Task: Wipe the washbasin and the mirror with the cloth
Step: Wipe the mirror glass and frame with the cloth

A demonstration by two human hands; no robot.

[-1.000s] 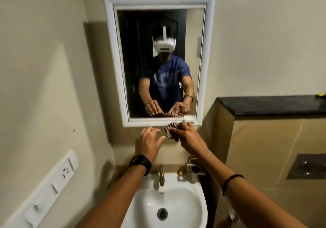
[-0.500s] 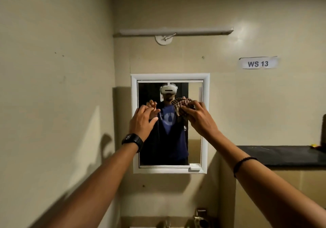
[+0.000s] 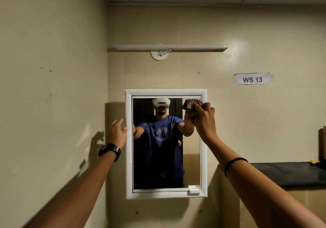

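Nearest the camera, two bare forearms reach up toward the wall, the left wearing a black watch [image 3: 109, 151], the right a thin dark wristband [image 3: 235, 162]. Beyond them the left hand [image 3: 117, 132] hangs with fingers loosely spread, holding nothing, just beside the mirror [image 3: 165, 143] frame's left edge. The right hand [image 3: 204, 121] clenches the bunched checked cloth [image 3: 191, 104] against the glass's upper right corner. Above hang a tube light [image 3: 170, 47] and a "WS 13" label [image 3: 252, 79].

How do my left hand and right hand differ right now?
The right hand grips the checked cloth at the mirror's upper right corner; the left hand is open and empty beside the mirror's left frame. The right is higher. Both are raised toward the mirror.
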